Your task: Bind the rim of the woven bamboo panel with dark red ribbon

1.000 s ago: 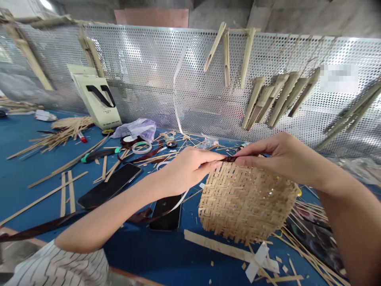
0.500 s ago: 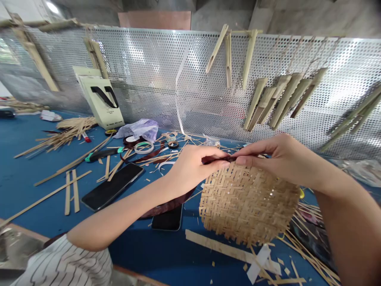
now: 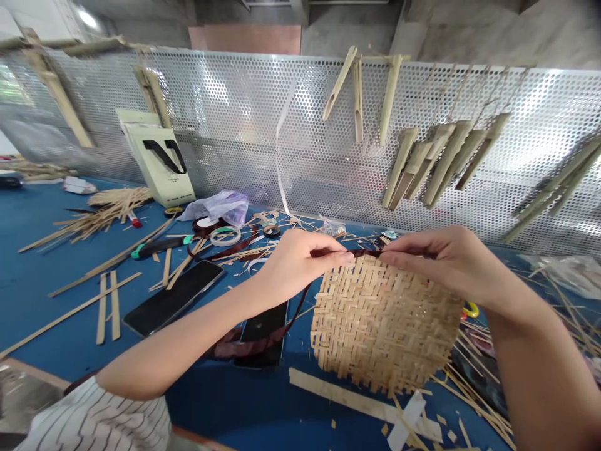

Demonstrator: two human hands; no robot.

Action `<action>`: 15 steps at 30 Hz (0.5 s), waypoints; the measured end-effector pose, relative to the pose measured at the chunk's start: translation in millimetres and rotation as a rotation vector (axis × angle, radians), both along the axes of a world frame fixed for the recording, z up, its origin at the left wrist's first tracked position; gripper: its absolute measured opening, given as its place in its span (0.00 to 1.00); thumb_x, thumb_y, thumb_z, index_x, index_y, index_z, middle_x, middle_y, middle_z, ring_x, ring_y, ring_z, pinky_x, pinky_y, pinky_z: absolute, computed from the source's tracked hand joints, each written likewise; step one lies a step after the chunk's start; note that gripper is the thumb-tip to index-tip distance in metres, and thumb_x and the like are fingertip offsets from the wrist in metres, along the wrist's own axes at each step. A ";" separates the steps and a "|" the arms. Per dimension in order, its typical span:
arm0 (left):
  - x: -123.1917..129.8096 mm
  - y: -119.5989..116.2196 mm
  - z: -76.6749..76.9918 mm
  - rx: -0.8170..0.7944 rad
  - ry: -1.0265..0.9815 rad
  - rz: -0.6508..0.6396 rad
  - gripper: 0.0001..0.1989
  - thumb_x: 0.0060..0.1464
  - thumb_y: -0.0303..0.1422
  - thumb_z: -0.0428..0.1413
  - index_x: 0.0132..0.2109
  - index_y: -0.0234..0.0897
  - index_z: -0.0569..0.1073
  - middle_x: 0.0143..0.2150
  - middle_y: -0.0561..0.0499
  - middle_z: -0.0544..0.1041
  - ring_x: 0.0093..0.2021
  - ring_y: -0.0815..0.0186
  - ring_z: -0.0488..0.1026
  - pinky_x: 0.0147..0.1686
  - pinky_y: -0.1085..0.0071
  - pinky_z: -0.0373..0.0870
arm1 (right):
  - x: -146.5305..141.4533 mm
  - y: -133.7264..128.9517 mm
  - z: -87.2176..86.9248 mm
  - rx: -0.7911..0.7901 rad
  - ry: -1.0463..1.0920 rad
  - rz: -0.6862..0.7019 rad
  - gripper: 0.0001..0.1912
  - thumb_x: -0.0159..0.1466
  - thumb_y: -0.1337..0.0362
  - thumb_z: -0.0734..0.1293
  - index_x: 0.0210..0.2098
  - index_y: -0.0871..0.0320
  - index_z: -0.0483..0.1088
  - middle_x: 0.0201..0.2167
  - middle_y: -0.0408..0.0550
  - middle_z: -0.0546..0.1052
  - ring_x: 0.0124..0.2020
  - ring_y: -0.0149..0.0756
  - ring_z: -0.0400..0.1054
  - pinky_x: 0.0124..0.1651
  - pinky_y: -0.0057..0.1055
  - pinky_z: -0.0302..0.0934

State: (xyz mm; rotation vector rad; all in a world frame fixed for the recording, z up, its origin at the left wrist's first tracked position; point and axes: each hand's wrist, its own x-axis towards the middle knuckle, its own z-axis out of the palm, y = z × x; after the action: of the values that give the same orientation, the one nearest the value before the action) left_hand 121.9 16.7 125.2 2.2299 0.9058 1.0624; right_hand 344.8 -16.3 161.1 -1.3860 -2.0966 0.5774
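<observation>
A rounded bamboo weave sits right of centre in the lower frame, above the blue table. Its flat tan strips form a tight twill, with short ends jutting raggedly around the lower edge. Along its top edge runs a dark strip, pinched between the thumb and fingers of the left hand and the right hand, which nearly meet there. The strip's loose length trails down past the left wrist, over a phone.
</observation>
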 end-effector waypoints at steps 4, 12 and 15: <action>0.9 1.6 -2.4 0.002 -0.022 0.037 0.12 0.53 0.39 0.55 0.31 0.36 0.78 0.20 0.54 0.72 0.19 0.74 0.60 0.19 0.74 0.53 | 12.1 8.0 -6.2 -0.090 0.115 0.086 0.16 0.62 0.52 0.65 0.35 0.58 0.75 0.31 0.47 0.75 0.34 0.35 0.68 0.33 0.25 0.59; -0.9 14.8 -7.6 -0.059 -0.032 0.032 0.12 0.53 0.39 0.55 0.31 0.36 0.78 0.21 0.53 0.73 0.19 0.74 0.60 0.20 0.74 0.54 | 30.7 11.4 -5.1 -0.266 0.197 0.039 0.15 0.62 0.53 0.66 0.41 0.55 0.76 0.38 0.49 0.76 0.38 0.35 0.70 0.40 0.25 0.63; -0.9 16.1 -7.4 -0.038 -0.016 0.037 0.13 0.53 0.40 0.55 0.31 0.35 0.78 0.22 0.53 0.73 0.20 0.74 0.62 0.20 0.75 0.55 | 27.5 11.5 -4.8 -0.190 0.048 0.082 0.13 0.57 0.56 0.70 0.38 0.58 0.77 0.33 0.48 0.76 0.33 0.36 0.70 0.32 0.24 0.63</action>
State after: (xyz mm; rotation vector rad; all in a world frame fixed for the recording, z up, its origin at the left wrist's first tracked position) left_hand 121.0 32.8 117.7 2.1783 0.9563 1.0692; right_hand 372.3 -4.9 156.3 -1.3779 -2.1123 0.8536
